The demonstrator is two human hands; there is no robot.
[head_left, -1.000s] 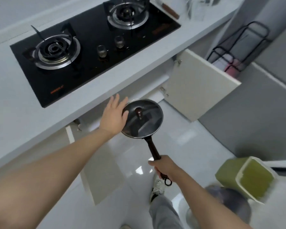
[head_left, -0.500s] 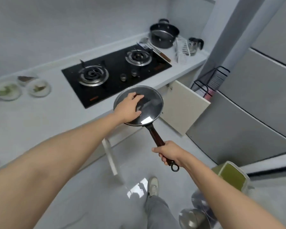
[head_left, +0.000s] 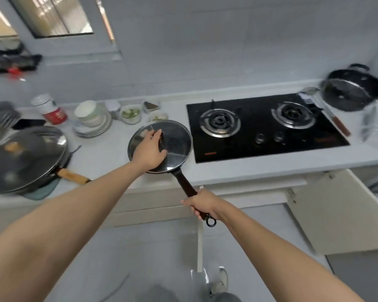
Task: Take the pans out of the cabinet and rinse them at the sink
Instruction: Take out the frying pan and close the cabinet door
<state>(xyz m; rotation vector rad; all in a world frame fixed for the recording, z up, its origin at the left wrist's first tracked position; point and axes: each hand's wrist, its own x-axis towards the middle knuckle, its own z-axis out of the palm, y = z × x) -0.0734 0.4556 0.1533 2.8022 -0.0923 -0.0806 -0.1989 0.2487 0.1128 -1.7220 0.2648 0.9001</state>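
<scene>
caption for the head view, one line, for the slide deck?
Right hand grips the lidded frying pan by its handle, left hand on the glass lid, over the counter beside the hob.

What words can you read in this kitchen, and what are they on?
No text is clear enough to read.
Hob: small orange marks near the front edge, too blurred.
Red and white canister: white marks on the red band, too blurred.

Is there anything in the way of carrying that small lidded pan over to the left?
Yes. The pan is already in both hands. Leftward along the counter stand stacked plates and bowls and a big lidded wok. No sink is visible.
</scene>
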